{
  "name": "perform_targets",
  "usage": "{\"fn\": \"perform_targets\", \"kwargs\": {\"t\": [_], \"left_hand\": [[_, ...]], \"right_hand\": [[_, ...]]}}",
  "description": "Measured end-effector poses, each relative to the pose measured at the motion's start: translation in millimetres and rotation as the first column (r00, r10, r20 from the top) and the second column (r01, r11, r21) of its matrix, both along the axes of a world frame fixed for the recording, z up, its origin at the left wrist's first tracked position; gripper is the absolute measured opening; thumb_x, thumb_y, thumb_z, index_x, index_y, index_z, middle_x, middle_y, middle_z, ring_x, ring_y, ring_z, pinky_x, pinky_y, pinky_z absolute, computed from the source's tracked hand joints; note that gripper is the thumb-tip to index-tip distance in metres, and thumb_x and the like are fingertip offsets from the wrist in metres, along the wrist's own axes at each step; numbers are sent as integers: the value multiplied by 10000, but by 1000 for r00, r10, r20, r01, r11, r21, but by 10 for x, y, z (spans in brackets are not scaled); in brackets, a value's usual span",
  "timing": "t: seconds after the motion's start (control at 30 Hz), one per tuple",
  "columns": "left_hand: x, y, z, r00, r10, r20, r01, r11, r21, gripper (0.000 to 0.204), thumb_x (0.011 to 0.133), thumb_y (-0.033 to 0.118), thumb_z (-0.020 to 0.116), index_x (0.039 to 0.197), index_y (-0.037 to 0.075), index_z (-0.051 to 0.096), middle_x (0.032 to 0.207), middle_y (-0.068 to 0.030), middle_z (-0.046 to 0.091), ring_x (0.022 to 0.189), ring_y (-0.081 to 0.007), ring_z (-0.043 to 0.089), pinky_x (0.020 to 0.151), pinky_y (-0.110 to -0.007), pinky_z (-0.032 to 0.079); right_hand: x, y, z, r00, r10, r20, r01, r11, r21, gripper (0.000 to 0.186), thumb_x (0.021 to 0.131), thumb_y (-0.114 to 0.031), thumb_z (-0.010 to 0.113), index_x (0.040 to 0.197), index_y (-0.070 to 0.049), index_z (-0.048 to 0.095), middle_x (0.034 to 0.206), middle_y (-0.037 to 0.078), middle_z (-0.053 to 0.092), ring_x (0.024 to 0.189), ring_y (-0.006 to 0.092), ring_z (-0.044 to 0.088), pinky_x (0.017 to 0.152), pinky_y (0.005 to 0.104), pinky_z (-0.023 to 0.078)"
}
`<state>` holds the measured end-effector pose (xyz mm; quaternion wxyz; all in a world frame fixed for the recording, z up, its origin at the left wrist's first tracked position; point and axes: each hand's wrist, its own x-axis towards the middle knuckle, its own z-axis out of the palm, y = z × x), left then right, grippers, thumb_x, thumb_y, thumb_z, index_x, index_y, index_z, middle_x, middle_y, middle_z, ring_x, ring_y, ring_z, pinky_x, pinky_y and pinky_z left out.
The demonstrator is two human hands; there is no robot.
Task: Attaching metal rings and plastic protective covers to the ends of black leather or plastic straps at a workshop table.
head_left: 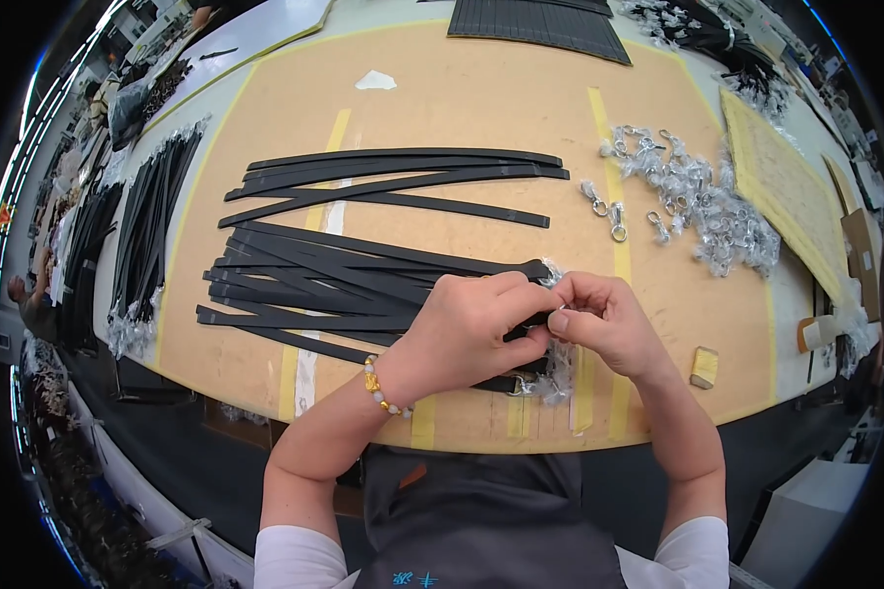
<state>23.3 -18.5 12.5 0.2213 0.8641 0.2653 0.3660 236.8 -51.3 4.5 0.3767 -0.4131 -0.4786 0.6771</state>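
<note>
My left hand (476,324), with a beaded bracelet at the wrist, is closed on the end of a black strap (533,317) over a fanned pile of black straps (304,287). My right hand (599,319) touches it, thumb and forefinger pinched on a small fitting at that end, mostly hidden by the fingers. Beneath both hands, clear-wrapped metal hardware (555,383) lies at the straps' right ends. Several loose straps (393,157) lie above the pile. To the right are bagged metal clasps (678,196) and a small yellow block (702,367) near my right wrist.
More black straps (152,216) lie at left, dark slatted material (535,29) at the back. A yellow-edged board (776,187) and cardboard (857,255) are at right. A person (31,294) is at far left. The tan work board's front edge (580,442) runs before my apron.
</note>
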Motion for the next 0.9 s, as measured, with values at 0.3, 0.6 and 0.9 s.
{"fn": "perform_targets", "kwargs": {"t": [0.3, 0.6, 0.9], "left_hand": [[-55, 43, 96, 996, -67, 65, 87, 917, -388, 283, 785, 108, 786, 996, 20, 619, 865, -95, 703, 727, -203, 701, 594, -298, 584], [-68, 52, 91, 994, -90, 60, 107, 905, -412, 251, 801, 82, 766, 997, 10, 627, 867, -86, 704, 753, -175, 708, 596, -281, 582], [-60, 47, 62, 993, -95, 74, 117, 913, -391, 239, 805, 87, 768, 972, 7, 618, 871, -92, 700, 750, -180, 707, 589, -282, 576]], "right_hand": [[58, 35, 26, 993, 24, -117, -36, 994, -99, 173, 927, -177, 762, 957, -46, 653, 836, -47, 624, 714, 13, 526, 631, 195, 413], [54, 23, 44, 992, 30, -126, -41, 996, -80, 190, 932, -200, 773, 946, -53, 652, 819, -44, 633, 716, 15, 537, 631, 192, 419], [44, 15, 65, 996, 23, -92, -28, 998, -54, 180, 924, -172, 779, 925, -54, 642, 812, -45, 635, 711, 2, 525, 615, 188, 397]]}}
